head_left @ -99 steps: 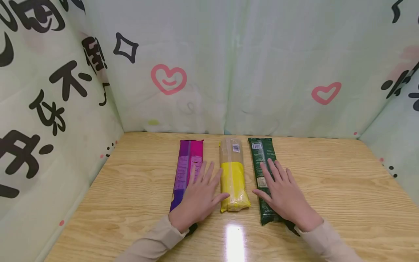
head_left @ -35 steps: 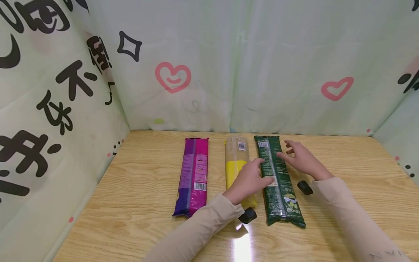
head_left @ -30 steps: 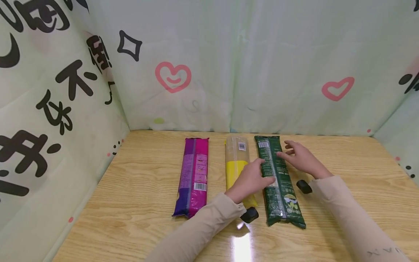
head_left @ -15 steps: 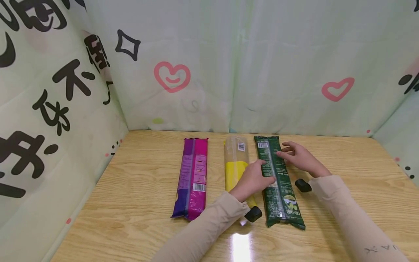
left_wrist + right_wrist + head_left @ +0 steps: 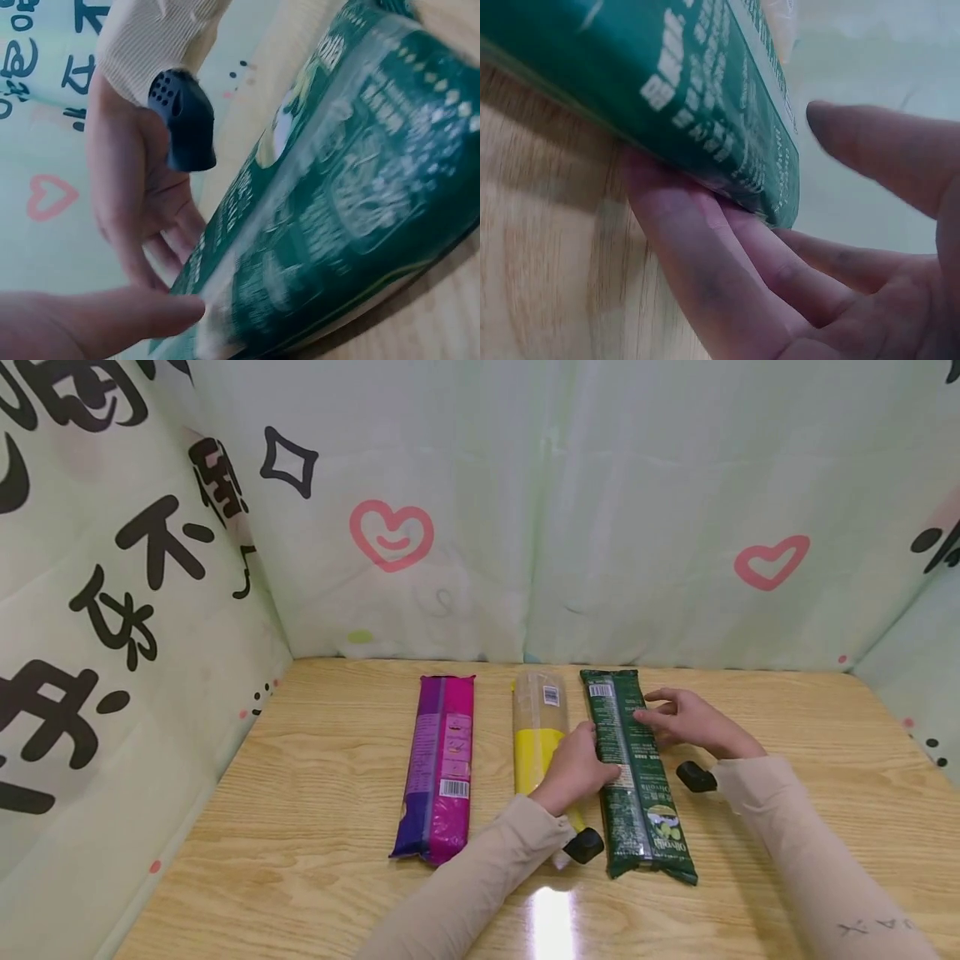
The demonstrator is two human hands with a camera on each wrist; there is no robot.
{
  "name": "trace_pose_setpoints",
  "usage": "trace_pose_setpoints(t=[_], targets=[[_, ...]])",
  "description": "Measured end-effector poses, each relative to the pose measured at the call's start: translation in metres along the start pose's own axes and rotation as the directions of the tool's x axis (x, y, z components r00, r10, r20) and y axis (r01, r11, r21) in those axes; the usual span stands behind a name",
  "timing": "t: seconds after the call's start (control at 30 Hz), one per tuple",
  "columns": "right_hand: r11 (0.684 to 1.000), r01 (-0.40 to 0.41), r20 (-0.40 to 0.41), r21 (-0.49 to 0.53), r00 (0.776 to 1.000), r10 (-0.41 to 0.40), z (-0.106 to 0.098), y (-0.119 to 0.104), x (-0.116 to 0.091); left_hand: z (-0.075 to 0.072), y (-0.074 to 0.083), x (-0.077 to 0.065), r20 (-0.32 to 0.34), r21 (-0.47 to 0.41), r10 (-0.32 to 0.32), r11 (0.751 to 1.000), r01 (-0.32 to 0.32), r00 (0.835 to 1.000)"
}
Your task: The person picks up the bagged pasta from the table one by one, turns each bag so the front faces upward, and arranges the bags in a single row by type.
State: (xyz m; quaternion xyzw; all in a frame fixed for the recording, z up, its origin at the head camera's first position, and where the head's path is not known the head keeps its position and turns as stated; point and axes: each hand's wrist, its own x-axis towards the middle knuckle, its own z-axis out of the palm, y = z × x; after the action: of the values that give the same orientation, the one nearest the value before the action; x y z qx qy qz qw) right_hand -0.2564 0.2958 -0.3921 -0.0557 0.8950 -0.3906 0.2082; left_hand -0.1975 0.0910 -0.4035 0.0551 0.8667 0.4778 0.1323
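Observation:
A dark green spaghetti packet lies lengthwise on the table between both hands. My left hand grips its left side, thumb over the top; the left fingers are mostly hidden behind the packet's edge. At the right side, my right hand touches the packet, fingertips tucked beneath its edge. The right wrist view shows the right thumb raised clear of the wrapper. Left of the green packet lies a yellow packet with a see-through upper part, partly covered by my left hand. Further left is a purple and pink packet.
The packets lie on a wood-grain table. A pale printed cloth hangs at its back and sides. Black camera mounts sit at both wrists, the left one low over the yellow packet's near end.
Earlier, both palms lay flat over the purple and green packets. They then moved to the green packet's two sides, and the right fingers have since slipped lower along its edge.

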Motion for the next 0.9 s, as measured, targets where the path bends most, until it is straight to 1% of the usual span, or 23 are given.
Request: trace_pose_setpoints(t=[0.13, 0.27, 0.43, 0.6, 0.9], targets=[[1.0, -0.01, 0.003, 0.004, 1.0, 0.01, -0.0001, -0.0005, -0.0002, 0.0014, -0.0024, 0.0009, -0.021, -0.082, 0.014, 0.997, -0.016, 1.0], [0.999, -0.009, 0.016, 0.031, 1.0, 0.009, 0.0005, 0.0003, 0.0001, 0.0023, -0.0036, 0.0023, -0.027, -0.123, 0.001, 0.992, -0.005, 1.0], [0.996, -0.022, 0.036, 0.092, 0.999, 0.018, 0.0025, 0.0024, -0.0004, 0.0041, -0.0037, 0.0044, -0.029, -0.151, -0.018, 0.988, 0.013, 0.999], [0.987, -0.022, 0.064, 0.158, 0.998, 0.012, 0.0034, 0.0053, -0.0011, 0.0044, -0.0036, 0.0055, -0.041, -0.153, -0.013, 0.988, 0.007, 0.999], [0.977, -0.035, 0.05, 0.212, 0.998, 0.024, 0.0041, 0.0051, -0.0046, 0.0054, -0.0043, 0.004, -0.049, -0.194, 0.008, 0.981, -0.018, 0.999]])
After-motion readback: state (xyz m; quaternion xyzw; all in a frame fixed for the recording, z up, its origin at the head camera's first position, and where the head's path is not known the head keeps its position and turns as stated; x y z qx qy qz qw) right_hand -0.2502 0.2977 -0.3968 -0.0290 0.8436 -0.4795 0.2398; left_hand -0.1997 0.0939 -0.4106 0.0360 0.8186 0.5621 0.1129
